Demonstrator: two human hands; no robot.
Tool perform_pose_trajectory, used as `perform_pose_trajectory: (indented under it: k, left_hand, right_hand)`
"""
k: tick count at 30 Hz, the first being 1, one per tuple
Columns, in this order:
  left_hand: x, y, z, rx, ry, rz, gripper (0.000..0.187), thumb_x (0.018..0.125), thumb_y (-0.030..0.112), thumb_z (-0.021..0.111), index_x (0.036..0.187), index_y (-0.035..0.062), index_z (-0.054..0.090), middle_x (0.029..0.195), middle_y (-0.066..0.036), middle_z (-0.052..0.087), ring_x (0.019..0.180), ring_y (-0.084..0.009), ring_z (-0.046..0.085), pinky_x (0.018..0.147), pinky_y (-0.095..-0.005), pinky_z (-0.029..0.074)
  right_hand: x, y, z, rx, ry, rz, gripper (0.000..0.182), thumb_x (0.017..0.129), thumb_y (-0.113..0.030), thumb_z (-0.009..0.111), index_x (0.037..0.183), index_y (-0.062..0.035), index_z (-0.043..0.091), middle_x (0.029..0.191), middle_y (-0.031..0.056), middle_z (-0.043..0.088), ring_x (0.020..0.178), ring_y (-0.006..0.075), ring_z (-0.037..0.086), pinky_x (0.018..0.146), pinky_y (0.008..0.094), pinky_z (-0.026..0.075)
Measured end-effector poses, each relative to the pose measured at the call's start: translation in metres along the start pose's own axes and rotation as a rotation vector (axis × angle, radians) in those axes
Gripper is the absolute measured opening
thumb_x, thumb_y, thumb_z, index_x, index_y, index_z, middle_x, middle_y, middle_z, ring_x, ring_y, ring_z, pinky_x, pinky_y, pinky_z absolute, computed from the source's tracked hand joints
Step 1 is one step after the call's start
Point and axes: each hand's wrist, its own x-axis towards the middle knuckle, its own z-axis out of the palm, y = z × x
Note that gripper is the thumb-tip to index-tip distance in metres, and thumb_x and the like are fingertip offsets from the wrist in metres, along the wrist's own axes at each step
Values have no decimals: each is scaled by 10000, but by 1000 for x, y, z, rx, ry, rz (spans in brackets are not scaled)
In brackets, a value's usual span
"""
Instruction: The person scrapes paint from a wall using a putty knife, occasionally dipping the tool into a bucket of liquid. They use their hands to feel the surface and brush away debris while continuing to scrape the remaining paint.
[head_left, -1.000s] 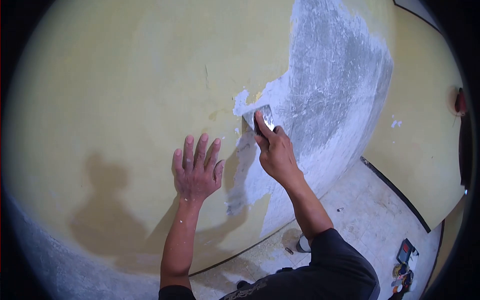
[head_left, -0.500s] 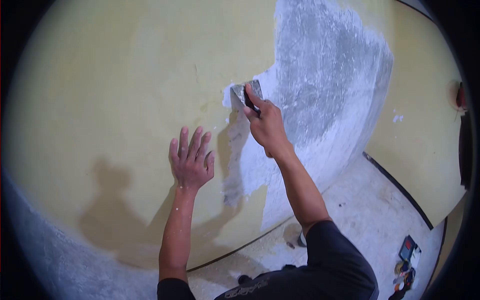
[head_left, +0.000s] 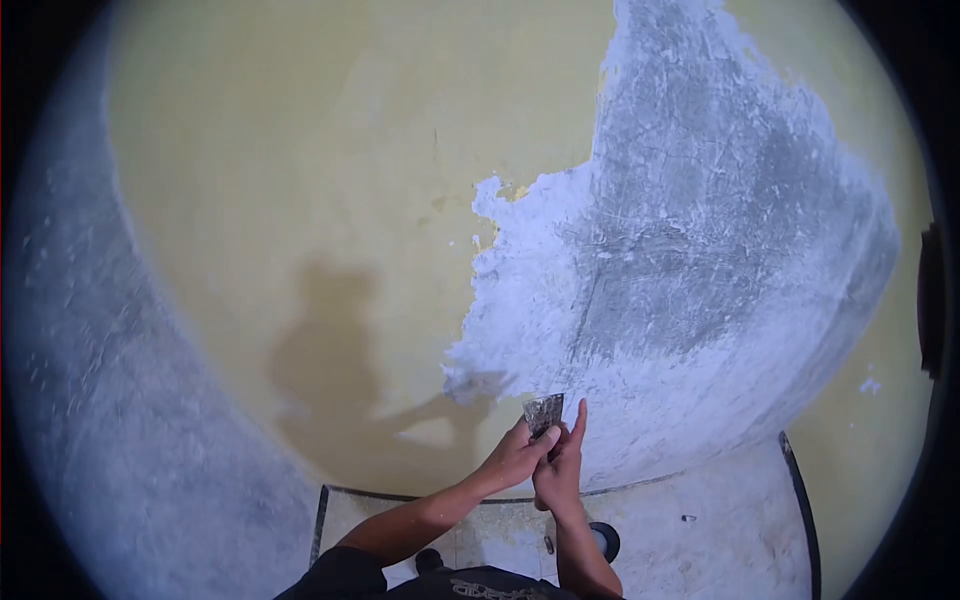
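A putty knife with a dirty, speckled metal blade is held low in front of the wall, blade pointing up. My right hand is wrapped round its handle, index finger stretched out to the right of the blade. My left hand meets it there, its thumb and fingers closed on the lower part of the blade. Most of the handle is hidden by the hands. Behind them, the yellow-painted wall has a large bared patch of grey and white with a ragged left edge.
Dark skirting runs along the wall's foot. On the pale floor lie small bits, and a dark-rimmed round object stands near my right forearm. A grey wall surface bends away on the left. A dark red-brown object is at the far right.
My right hand has brought the putty knife down, away from the patch's upper left edge. My left hand has left the wall and joined it at the blade. The view has shifted.
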Motion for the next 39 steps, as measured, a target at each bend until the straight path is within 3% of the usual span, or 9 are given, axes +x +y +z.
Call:
perform_pose_trajectory:
  k: [6,7,10,11,16,21,29,34,39]
  left_hand:
    - [-8,26,44,-111,265,-24,234,1016,168,553,1176,4,599,941,-30,665,871,-93,623,790,-265,518]
    - [-3,28,42,-115,330,75,235,1023,173,538,1191,14,582,928,-33,662,876,-106,638,776,-271,533]
    - [22,60,14,-272,484,204,341,1027,283,548,1247,25,506,874,-63,667,858,-159,674,691,-307,573]
    - [29,84,3,-148,531,257,346,1027,321,539,1205,26,505,832,-64,647,776,-159,663,621,-302,558]
    - [80,173,-55,326,740,322,390,1028,427,494,992,39,479,700,-75,581,443,-123,502,428,-280,435]
    - [111,189,-91,451,785,223,400,1018,415,513,942,25,467,663,-96,586,440,-144,537,413,-301,454]
    - [122,191,-97,451,800,257,424,987,405,572,883,3,485,626,-105,585,428,-170,569,376,-311,471]
    - [124,195,-89,293,769,284,378,973,406,611,918,41,530,685,-36,539,480,-118,524,389,-272,433]
    - [127,192,-83,296,819,308,370,975,399,610,918,44,522,714,-38,540,516,-120,543,392,-272,439]
  right_hand:
    - [-5,-25,-40,44,-121,-102,1059,819,124,610,1553,-62,-130,1084,176,615,868,236,661,839,335,514]
    - [-9,-26,-51,28,-241,-33,1155,799,24,730,1551,-68,-141,1243,198,545,937,246,628,838,347,512]
    - [-26,-15,-63,-66,-186,-85,1231,775,-88,808,1551,-74,-149,1372,199,433,1035,256,571,837,365,507]
    - [-34,-6,-71,-1,-232,1,1177,764,-137,822,1570,-64,-33,1404,186,376,1118,269,527,841,384,507]
    - [-86,24,-87,-100,-409,174,924,787,-112,810,1535,-75,268,1382,156,425,1129,247,547,868,368,502]
    - [-141,62,-94,-129,-565,344,814,793,-170,820,1480,-84,392,1294,185,492,1044,254,624,810,361,547]
    - [-132,84,-103,-151,-516,394,714,795,-151,818,1420,-68,483,1234,177,553,956,232,672,734,320,568]
    - [-94,78,-104,-149,-506,473,682,809,-110,799,1412,-47,486,1226,138,560,956,206,660,750,309,555]
    - [-89,76,-106,63,-463,438,664,840,-87,768,1433,-53,471,1212,100,562,960,171,632,762,285,528]
